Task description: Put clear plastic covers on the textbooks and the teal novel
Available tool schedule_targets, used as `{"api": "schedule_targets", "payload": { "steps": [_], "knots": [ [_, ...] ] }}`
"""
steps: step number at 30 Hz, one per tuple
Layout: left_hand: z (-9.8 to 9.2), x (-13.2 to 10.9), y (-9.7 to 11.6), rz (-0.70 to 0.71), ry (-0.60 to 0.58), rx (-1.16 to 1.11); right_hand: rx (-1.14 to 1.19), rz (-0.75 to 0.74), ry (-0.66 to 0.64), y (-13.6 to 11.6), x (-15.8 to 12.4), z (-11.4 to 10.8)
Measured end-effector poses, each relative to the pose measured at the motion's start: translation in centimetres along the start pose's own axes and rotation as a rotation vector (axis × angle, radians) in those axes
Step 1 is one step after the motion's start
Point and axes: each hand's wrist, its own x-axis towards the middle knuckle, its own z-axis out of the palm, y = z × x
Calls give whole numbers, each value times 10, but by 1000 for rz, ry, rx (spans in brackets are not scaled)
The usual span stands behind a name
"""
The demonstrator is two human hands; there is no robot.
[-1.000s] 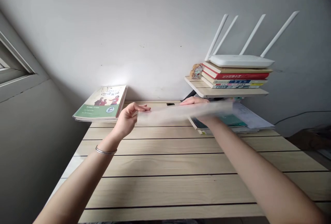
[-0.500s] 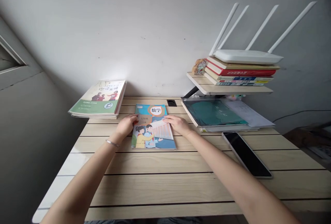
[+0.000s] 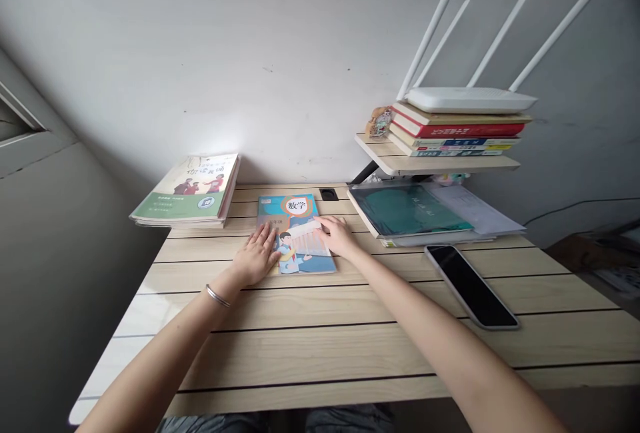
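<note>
A blue mathematics textbook (image 3: 300, 263) lies closed on the wooden desk (image 3: 310, 353), its illustrated cover facing up. My left hand (image 3: 257, 254) rests flat on the left part of the cover with fingers stretched out, hiding some of the drawing. At the right edge of the book is my right hand (image 3: 339, 236), its fingers bent over the edge and fingertips on the cover. Whether that hand's thumb is under the book is hard to see. A silver bracelet (image 3: 218, 296) circles my left wrist.
A stack of books (image 3: 185, 190) stands at the back left. On the right, a teal folder (image 3: 410, 210) and papers lie below a small shelf (image 3: 440, 164) carrying books and a white router (image 3: 470, 100). A phone (image 3: 473, 286) lies nearer, and a black desk socket (image 3: 329, 194) sits behind the textbook.
My left hand has gone from holding the book's left edge to lying flat on its cover. My right hand stays at the right edge. The whole view has shifted slightly.
</note>
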Motion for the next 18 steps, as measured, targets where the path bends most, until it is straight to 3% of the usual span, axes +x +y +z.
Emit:
{"api": "schedule_targets", "payload": {
  "steps": [5, 9, 12, 15, 18],
  "knots": [
    [-15, 5, 4, -8, -21, -57, 28, -9, 79, -3, 2, -6],
    [-34, -13, 14, 224, -18, -147, 110, -192, 171, -25, -28, -20],
    [-38, -26, 24, 356, 39, -192, 140, -341, 108, -53, -55, -23],
    [-32, -31, 32, 333, 132, -206, 130, -401, 29, -78, -73, -12],
    [-24, -31, 30, 306, 203, -240, 119, -407, 6, -87, -78, 0]
  ]
}}
